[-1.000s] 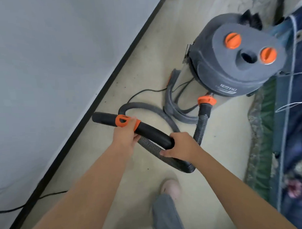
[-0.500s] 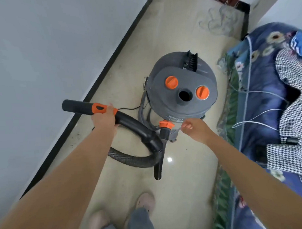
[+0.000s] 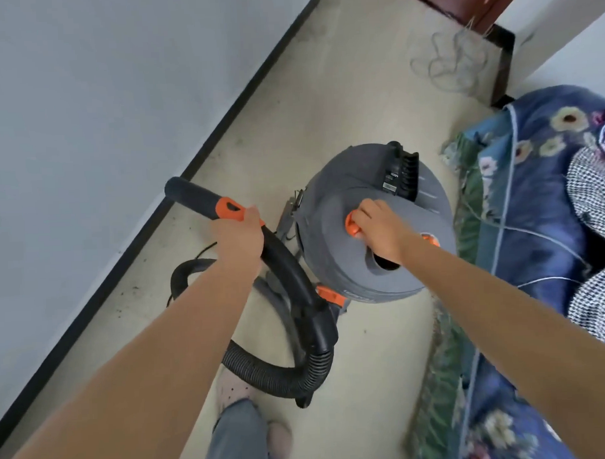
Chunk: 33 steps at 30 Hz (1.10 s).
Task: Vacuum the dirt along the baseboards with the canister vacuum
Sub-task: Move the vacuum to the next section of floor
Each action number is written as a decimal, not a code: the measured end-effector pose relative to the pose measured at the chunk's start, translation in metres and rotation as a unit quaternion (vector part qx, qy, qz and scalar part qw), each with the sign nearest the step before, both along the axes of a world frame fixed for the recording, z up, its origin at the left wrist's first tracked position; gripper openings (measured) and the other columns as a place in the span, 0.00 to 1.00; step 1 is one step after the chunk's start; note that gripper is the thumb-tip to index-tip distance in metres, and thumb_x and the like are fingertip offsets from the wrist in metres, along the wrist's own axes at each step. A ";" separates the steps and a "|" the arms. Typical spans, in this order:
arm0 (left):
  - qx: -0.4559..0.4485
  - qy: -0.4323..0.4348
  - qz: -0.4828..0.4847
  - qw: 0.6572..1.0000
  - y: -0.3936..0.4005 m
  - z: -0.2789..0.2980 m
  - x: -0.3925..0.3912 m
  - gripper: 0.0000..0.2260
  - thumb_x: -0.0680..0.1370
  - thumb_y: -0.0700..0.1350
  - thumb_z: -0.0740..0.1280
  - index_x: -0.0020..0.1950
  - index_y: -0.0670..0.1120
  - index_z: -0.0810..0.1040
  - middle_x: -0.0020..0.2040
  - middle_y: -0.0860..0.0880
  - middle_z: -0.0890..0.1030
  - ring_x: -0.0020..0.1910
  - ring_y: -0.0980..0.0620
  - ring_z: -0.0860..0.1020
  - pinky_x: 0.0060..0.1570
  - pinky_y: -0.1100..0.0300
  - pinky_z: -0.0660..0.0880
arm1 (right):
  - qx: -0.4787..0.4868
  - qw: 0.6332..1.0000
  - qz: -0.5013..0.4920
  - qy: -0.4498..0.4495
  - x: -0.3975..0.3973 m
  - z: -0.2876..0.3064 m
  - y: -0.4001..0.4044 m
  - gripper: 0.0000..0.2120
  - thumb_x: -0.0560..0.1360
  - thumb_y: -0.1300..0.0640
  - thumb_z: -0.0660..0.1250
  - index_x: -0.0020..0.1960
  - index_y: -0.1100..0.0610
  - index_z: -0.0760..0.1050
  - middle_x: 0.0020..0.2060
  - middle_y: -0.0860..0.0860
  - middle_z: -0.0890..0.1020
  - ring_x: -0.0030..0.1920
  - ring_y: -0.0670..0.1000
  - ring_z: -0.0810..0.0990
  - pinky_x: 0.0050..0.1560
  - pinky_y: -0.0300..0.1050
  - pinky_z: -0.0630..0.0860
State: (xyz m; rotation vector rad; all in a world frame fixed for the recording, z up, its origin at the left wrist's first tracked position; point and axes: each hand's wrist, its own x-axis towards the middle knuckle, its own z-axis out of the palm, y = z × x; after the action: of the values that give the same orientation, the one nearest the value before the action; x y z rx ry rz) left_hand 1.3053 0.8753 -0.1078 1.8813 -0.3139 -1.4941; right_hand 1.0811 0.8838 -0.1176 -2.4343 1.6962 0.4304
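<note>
The grey canister vacuum [image 3: 341, 200] stands on the beige floor between the wall and a bed. My right hand [image 3: 380, 226] rests on its lid, fingers closed around the left orange knob [image 3: 351, 226]. My left hand [image 3: 238, 240] grips the black curved wand [image 3: 193, 197] just behind its orange collar. The open end of the wand points at the black baseboard [image 3: 124, 259]. The ribbed hose [image 3: 265, 371] loops on the floor below the wand. Dark specks of dirt [image 3: 135, 290] lie along the baseboard.
A bed with a blue flowered cover [image 3: 539, 186] runs along the right side. A thin loose cord [image 3: 442, 63] lies coiled on the floor near a dark wooden door frame [image 3: 458, 7]. My feet [image 3: 231, 386] stand below the hose. A black power cable [image 3: 199, 250] trails by the wall.
My right hand let go of the hose end and moved up onto the canister lid, closing on the orange knob. My left hand kept hold of the wand.
</note>
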 end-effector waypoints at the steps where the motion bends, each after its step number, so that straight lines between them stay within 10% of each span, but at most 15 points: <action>1: 0.003 -0.015 -0.014 1.000 -0.008 -0.002 0.001 0.19 0.79 0.48 0.62 0.65 0.40 0.64 0.47 0.45 0.75 0.46 0.46 0.75 0.56 0.47 0.76 | 0.018 0.999 0.020 0.020 0.002 0.005 -0.002 0.09 0.69 0.67 0.70 0.48 0.66 0.76 0.48 0.64 0.75 0.49 0.64 0.75 0.46 0.54 0.76; 5: 0.011 -0.037 -0.069 0.997 -0.040 -0.005 -0.004 0.24 0.79 0.49 0.61 0.71 0.41 0.58 0.53 0.43 0.74 0.46 0.46 0.74 0.46 0.52 0.75 | 0.051 0.995 0.057 0.058 0.002 0.010 -0.012 0.20 0.48 0.60 0.83 0.32 0.63 0.76 0.30 0.58 0.76 0.28 0.58 0.76 0.26 0.41 0.72; 10: 0.043 -0.012 -0.081 0.996 -0.058 -0.006 -0.013 0.23 0.78 0.49 0.62 0.69 0.42 0.60 0.53 0.42 0.76 0.49 0.44 0.76 0.47 0.51 0.74 | 0.010 0.996 0.076 0.053 0.000 0.004 -0.009 0.19 0.46 0.61 0.83 0.30 0.63 0.76 0.28 0.57 0.75 0.26 0.56 0.76 0.26 0.38 0.71; 16: 0.064 0.005 -0.073 0.995 -0.068 0.000 -0.022 0.20 0.78 0.49 0.61 0.67 0.45 0.60 0.50 0.44 0.75 0.48 0.46 0.76 0.49 0.51 0.75 | 0.000 1.000 0.010 0.002 -0.007 0.004 -0.013 0.18 0.57 0.55 0.82 0.39 0.63 0.78 0.36 0.58 0.77 0.33 0.57 0.78 0.32 0.45 0.78; 19: 0.050 -0.001 -0.066 0.997 -0.073 0.002 -0.023 0.11 0.79 0.48 0.62 0.54 0.45 0.63 0.43 0.47 0.74 0.43 0.48 0.75 0.44 0.54 0.74 | 0.061 0.981 -0.184 -0.022 0.010 0.012 -0.017 0.18 0.79 0.49 0.60 0.59 0.63 0.67 0.50 0.59 0.76 0.50 0.62 0.77 0.43 0.50 0.71; 24: 0.041 -0.012 -0.062 0.997 -0.060 0.005 -0.022 0.12 0.78 0.49 0.63 0.53 0.45 0.63 0.38 0.49 0.72 0.43 0.48 0.75 0.52 0.51 0.75 | 0.090 0.927 -0.363 -0.044 0.041 0.002 -0.016 0.09 0.80 0.61 0.54 0.60 0.60 0.62 0.55 0.61 0.77 0.55 0.61 0.77 0.47 0.49 0.70; 33: 0.029 -0.013 -0.071 0.997 -0.042 0.003 -0.012 0.22 0.78 0.50 0.64 0.69 0.43 0.63 0.45 0.46 0.75 0.44 0.48 0.76 0.46 0.52 0.77 | 0.035 0.997 -0.062 -0.036 -0.021 0.020 -0.044 0.19 0.77 0.51 0.56 0.60 0.64 0.71 0.51 0.61 0.79 0.52 0.62 0.77 0.47 0.52 0.71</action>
State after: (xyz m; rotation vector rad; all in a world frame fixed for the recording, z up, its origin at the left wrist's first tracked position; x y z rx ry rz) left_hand 1.2937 0.8334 -0.1045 1.9607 -0.4290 -1.5882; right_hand 1.0601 0.8393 -0.0978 -2.2537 1.7580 0.3746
